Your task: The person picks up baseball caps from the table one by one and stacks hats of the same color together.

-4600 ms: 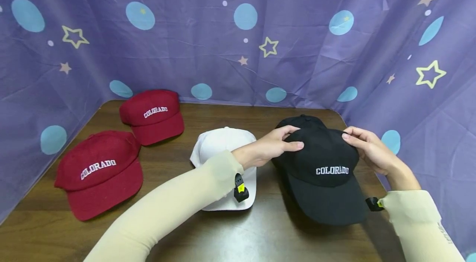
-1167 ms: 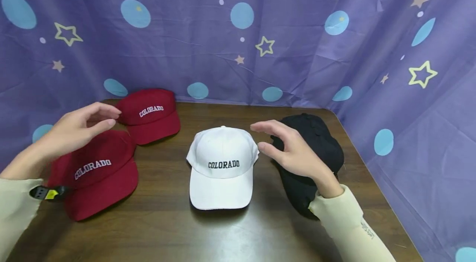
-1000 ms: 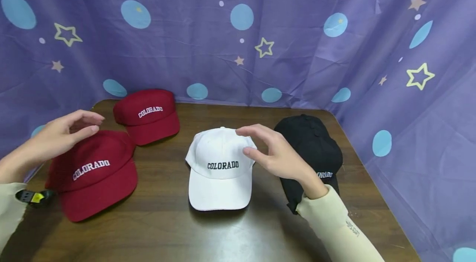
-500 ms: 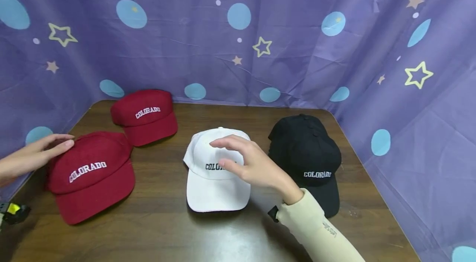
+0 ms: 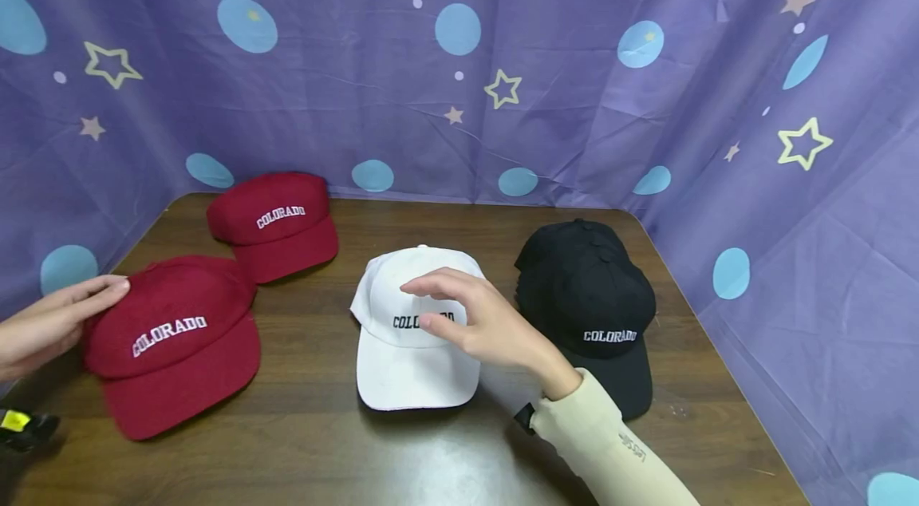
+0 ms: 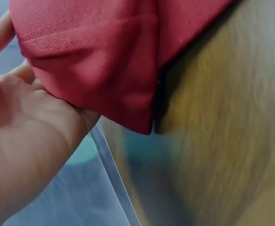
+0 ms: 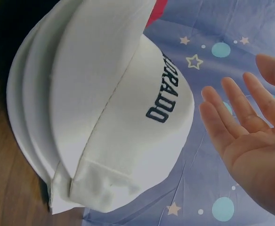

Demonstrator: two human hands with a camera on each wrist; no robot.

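At the left, my left hand (image 5: 53, 322) holds the side of the nearer red cap (image 5: 172, 330), white COLORADO lettering on its front. In the left wrist view, fingers of that hand (image 6: 34, 132) go behind the lower edge of the red cap (image 6: 100, 66). My right hand (image 5: 488, 322) hovers over the white caps (image 5: 420, 374), fingers apart and gently bent, holding nothing. From the right wrist camera the white caps (image 7: 123, 127) show as a nested stack with several brims, and the right hand (image 7: 255, 136) is apart from them.
A second red cap (image 5: 276, 227) sits behind the first, near the back edge. Black caps (image 5: 585, 290), stacked, stand on the right. All rest on a brown wooden table (image 5: 301, 442). A purple patterned curtain (image 5: 337, 51) encloses the back and sides.
The black cap once between both hands now sits on the black stack. My right hand has moved left over the white caps. My left hand came down onto the nearer red cap.
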